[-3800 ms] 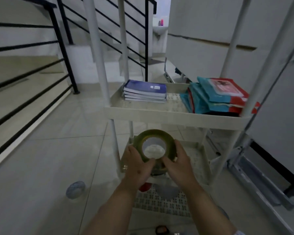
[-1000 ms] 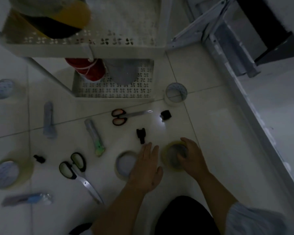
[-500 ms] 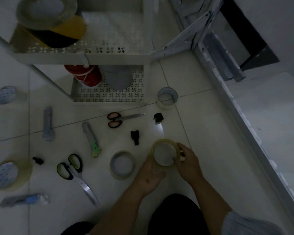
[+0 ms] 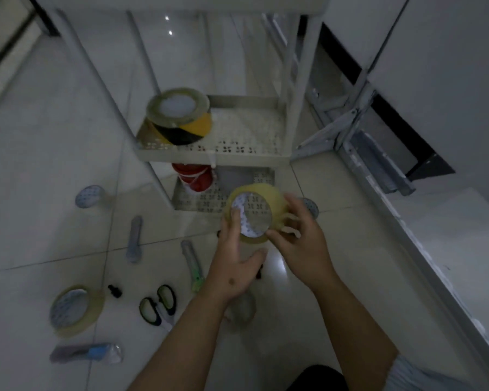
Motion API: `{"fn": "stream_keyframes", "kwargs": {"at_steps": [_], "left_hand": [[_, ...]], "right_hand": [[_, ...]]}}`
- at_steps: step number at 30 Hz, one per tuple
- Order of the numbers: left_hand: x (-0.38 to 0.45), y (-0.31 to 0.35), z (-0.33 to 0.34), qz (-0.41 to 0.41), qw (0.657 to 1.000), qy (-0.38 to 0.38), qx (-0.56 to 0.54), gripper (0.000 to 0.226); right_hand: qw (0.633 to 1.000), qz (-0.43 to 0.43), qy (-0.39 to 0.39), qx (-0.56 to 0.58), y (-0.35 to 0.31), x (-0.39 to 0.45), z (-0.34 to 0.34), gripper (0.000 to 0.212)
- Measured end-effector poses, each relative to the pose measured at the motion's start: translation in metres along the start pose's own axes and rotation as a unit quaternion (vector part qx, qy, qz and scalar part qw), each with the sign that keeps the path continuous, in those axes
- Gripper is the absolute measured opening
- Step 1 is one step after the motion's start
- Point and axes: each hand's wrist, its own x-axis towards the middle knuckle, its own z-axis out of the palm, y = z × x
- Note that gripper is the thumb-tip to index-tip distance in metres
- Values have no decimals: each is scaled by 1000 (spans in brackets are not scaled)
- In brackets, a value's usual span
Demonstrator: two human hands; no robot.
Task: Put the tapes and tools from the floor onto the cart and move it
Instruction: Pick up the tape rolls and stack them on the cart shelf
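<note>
Cart (image 4: 268,158) is standing at the top centre of the floor (image 4: 40,165), three tiers visible: top one only as an edge at the frame top, middle shelf and bottom shelf both perforated.

Middle shelf is carrying 2 tape rolls stacked at its left front corner: a yellow-black striped roll (image 4: 185,131) underneath, a clear-brown roll (image 4: 178,105) sitting on top, tilted. Bottom shelf is holding 1 red roll (image 4: 194,179) at its left side, with a grey shape beside it that I cannot identify.

Both hands are holding 1 yellowish tape roll (image 4: 253,213) in the air, in front of the bottom shelf's front edge, clear of the floor. Left hand (image 4: 235,266) is gripping its left rim with a finger through the core; right hand (image 4: 302,244) is pinching its right side with fingers curled over the outer band.

Floor count, tapes: 4 rolls lying loose. One big roll (image 4: 74,309) lower left, one small roll (image 4: 89,196) left of the cart, one roll (image 4: 309,207) partly hidden behind the right hand, one blurred roll (image 4: 242,309) under the left wrist.

Floor count, tools: 3 utility knives, grey (image 4: 134,239), green-tipped (image 4: 192,266), blue (image 4: 86,352) at the bottom left. 1 pair of black-handled scissors (image 4: 158,306). 1 small black part (image 4: 114,290) beside the big roll.
</note>
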Motion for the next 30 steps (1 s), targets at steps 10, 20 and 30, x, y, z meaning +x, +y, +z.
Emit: {"fn": "stream_keyframes", "kwargs": {"at_steps": [10, 20, 30], "left_hand": [[82, 62, -78, 131, 978, 23, 158, 76], [151, 57, -106, 93, 907, 5, 410, 75], [191, 49, -129, 61, 881, -1, 469, 83]], "right_hand": [[990, -119, 60, -37, -92, 91, 44, 55], [958, -111, 123, -234, -88, 178, 80, 51], [950, -121, 102, -268, -67, 212, 107, 48]]}}
